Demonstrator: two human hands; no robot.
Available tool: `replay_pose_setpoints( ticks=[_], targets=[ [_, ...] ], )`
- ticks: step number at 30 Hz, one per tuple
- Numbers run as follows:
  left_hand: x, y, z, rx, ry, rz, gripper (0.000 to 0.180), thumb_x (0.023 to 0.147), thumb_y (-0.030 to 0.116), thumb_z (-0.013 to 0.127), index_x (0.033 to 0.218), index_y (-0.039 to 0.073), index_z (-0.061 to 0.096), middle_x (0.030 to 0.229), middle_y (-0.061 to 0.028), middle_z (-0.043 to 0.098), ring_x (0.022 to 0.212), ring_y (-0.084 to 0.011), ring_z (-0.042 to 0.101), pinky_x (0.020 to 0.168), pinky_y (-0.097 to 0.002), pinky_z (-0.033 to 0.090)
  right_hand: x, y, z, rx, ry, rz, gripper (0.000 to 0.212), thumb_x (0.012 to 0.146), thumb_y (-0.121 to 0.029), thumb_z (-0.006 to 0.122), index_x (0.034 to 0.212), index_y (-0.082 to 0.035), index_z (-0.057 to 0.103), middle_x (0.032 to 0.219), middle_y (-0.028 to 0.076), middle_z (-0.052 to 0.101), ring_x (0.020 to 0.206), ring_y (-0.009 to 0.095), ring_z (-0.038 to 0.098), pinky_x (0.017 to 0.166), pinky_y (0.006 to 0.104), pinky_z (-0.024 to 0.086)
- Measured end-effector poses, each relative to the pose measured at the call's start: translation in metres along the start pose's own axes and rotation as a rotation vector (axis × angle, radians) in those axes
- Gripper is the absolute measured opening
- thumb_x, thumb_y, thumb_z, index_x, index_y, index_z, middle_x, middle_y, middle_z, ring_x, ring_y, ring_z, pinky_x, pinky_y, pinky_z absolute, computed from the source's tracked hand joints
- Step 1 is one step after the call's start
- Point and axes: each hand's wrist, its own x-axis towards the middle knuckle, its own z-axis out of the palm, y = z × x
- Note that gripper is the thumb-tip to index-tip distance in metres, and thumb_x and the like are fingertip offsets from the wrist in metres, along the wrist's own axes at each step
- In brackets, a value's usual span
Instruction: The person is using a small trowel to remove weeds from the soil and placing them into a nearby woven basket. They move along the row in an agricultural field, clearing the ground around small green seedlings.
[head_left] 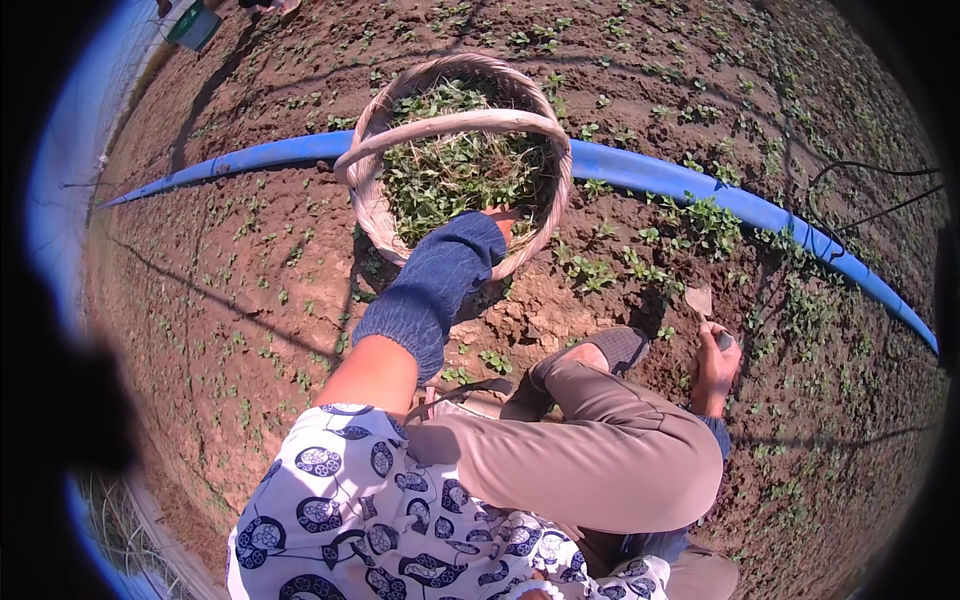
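A round wicker basket (362, 190) with an arched handle stands in front of me, filled with pulled green weeds (445, 180) and some dry stalks. My left hand (506, 222) reaches over its near rim into the greens. A blue sleeve cover and the greens hide most of that hand, so its fingers do not show. Low to the soil on the right, my right hand (716, 366) is closed around the dark handle of a small trowel. The trowel's blade (699, 300) points away from me, next to small green plants (652, 272).
A blue hose (690, 182) crosses the soil behind the basket. Small seedlings dot the brown ground, and a thin black cable (868, 168) loops at the right. My shoe (622, 347) is between basket and trowel. A green and white bucket (194, 27) appears far left.
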Motion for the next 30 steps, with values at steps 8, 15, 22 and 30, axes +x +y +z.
replay_pose_setpoints(
  ticks=[8, 15, 22, 30],
  targets=[
    [-0.064, -0.033, -0.011, -0.308, 0.568, 0.374, 0.034, 0.086, 0.012, 0.057, 0.117, 0.0, 0.056, 0.107, -0.0232, 0.062, 0.102, -0.0414, 0.059, 0.096, -0.0473, 0.043, -0.005, -0.015, 0.01, 0.032, 0.016, -0.048, 0.015, 0.092, -0.017, 0.064, 0.091, -0.003, 0.061, 0.052, -0.005, 0.043, 0.034, 0.006, 0.036, 0.031, 0.0228, 0.027],
    [-0.063, -0.032, -0.037, -0.223, 0.746, 0.117, 0.053, 0.085, 0.015, 0.062, 0.136, 0.009, 0.046, 0.146, -0.0145, 0.04, 0.136, -0.038, 0.036, 0.099, -0.0613, 0.038, 0.003, 0.003, 0.006, 0.092, 0.008, -0.128, 0.01, 0.09, -0.013, 0.064, 0.086, -0.005, 0.058, 0.054, -0.007, 0.042, 0.034, 0.003, 0.034, 0.03, 0.0215, 0.026],
    [-0.049, -0.021, -0.026, -0.122, 0.219, 0.032, 0.055, 0.091, 0.033, 0.058, 0.142, 0.016, 0.045, 0.153, -0.0121, 0.032, 0.139, -0.0407, 0.031, 0.099, -0.0733, 0.03, -0.016, -0.016, 0.018, 0.051, 0.032, -0.087, 0.011, 0.091, -0.014, 0.063, 0.088, -0.004, 0.059, 0.052, -0.005, 0.042, 0.033, 0.006, 0.035, 0.03, 0.0238, 0.027],
    [-0.111, -0.02, -0.054, -0.444, 0.737, 0.255, 0.038, 0.08, 0.004, 0.06, 0.118, 0.004, 0.059, 0.13, -0.0174, 0.053, 0.121, -0.0377, 0.05, 0.095, -0.0502, 0.044, -0.028, -0.036, 0.022, 0.062, 0.098, -0.057, 0.011, 0.09, -0.015, 0.064, 0.088, -0.004, 0.06, 0.052, -0.005, 0.04, 0.035, 0.007, 0.032, 0.031, 0.0244, 0.027]
  ],
)
